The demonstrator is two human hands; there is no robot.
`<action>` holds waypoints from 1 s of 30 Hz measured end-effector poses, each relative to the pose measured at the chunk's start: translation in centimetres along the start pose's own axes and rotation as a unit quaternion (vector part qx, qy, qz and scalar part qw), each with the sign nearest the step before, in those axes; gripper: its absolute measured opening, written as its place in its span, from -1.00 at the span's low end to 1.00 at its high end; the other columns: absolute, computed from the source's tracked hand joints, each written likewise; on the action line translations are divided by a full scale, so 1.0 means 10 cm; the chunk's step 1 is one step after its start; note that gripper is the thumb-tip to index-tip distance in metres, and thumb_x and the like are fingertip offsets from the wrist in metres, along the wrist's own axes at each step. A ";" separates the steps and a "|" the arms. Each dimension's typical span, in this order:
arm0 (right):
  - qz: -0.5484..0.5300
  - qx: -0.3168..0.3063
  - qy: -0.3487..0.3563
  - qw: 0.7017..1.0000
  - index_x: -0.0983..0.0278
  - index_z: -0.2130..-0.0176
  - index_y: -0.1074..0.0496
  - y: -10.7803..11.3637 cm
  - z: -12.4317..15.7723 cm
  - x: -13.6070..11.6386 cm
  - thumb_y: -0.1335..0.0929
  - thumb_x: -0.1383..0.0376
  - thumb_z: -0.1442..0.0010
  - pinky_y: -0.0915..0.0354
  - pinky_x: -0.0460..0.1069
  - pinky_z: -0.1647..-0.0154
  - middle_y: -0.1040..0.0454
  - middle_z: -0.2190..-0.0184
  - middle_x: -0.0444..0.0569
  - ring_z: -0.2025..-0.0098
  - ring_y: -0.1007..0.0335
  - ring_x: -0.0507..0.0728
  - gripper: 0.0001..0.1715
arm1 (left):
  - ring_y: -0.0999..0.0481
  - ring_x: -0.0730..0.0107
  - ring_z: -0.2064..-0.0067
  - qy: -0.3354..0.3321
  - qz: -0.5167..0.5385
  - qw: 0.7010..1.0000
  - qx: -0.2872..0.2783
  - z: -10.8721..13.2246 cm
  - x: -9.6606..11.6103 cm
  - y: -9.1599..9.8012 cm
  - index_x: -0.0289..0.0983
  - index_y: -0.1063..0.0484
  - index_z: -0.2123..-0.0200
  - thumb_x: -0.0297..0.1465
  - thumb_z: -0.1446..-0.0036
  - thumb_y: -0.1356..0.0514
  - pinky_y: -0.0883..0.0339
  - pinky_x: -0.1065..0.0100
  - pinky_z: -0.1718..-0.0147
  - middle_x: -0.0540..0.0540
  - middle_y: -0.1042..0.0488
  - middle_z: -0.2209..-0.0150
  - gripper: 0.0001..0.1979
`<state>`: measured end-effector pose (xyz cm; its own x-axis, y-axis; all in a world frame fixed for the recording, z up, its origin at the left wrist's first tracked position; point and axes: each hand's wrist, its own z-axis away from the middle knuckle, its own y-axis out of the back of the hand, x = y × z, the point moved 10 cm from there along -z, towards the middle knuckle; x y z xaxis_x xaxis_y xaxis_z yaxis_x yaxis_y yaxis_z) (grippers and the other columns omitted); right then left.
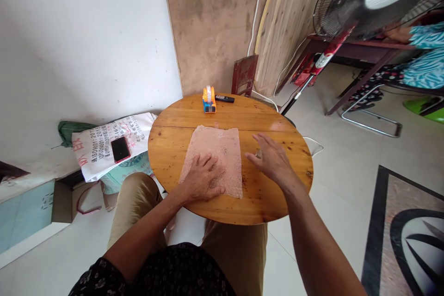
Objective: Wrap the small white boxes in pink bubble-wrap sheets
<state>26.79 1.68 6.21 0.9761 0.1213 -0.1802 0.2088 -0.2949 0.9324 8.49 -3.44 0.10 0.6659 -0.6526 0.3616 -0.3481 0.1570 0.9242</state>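
Observation:
A pinkish sheet of bubble wrap lies flat on the round wooden table. My left hand rests on its lower left part, palm down with the fingers spread. To the right of the sheet, my right hand is held over the table with thumb and fingers apart and nothing in its grasp. Beyond the sheet stands an orange and blue tape dispenser with a roll of clear tape. A black remote-like object lies beside it.
A standing fan is at the right, near a person's patterned sleeve by a dark red table. A small wooden chair stands behind my table. At left, a phone lies on white printed sacks.

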 end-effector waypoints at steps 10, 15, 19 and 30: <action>-0.104 -0.011 -0.106 0.989 0.24 0.00 -0.46 0.13 0.27 0.43 -0.41 0.11 -0.06 -0.38 0.11 0.26 -0.61 0.23 0.05 0.23 -0.53 0.30 -0.49 | -0.34 0.06 -0.25 0.022 0.018 0.982 0.189 0.12 -0.08 0.27 -0.25 -0.44 -0.05 -0.24 -0.13 -0.20 0.07 -0.08 -0.33 -0.24 -0.44 -0.15 -0.58; -0.250 0.013 0.025 0.968 0.22 -0.03 -0.44 0.20 0.12 -0.27 -0.42 0.16 -0.06 -0.40 0.09 0.13 -0.60 0.15 0.01 0.19 -0.52 0.22 -0.48 | -0.45 0.10 -0.11 0.136 -0.006 0.948 0.287 0.25 -0.29 0.42 -0.29 -0.42 0.01 -0.43 -0.10 -0.12 -0.02 -0.03 -0.28 -0.22 -0.54 0.00 -0.64; -0.271 -0.044 0.102 0.956 0.19 -0.09 -0.41 -0.18 0.01 -0.75 -0.43 0.26 -0.03 -0.37 0.13 0.00 -0.56 0.02 0.03 0.05 -0.49 0.25 -0.40 | -0.46 0.06 -0.08 0.191 0.008 0.951 0.241 0.21 -0.41 0.34 -0.37 -0.30 -0.13 -0.45 -0.02 -0.14 -0.08 0.00 -0.23 -0.27 -0.53 0.01 -0.45; -0.288 -0.072 0.120 0.947 0.20 -0.11 -0.37 -0.69 0.05 -0.81 -0.41 0.28 -0.04 -0.31 0.19 -0.07 -0.52 -0.02 0.07 -0.03 -0.43 0.29 -0.39 | -0.42 0.05 -0.07 0.199 0.001 0.959 0.203 0.17 -0.42 0.29 -0.31 -0.29 -0.13 -0.44 0.03 -0.14 -0.13 0.06 -0.17 -0.25 -0.49 0.00 -0.42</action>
<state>17.45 2.26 1.12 0.6573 0.4406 -0.6114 0.6755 0.0152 0.7372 3.54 -1.45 1.07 0.8358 -0.3058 0.4560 -0.5238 -0.1955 0.8291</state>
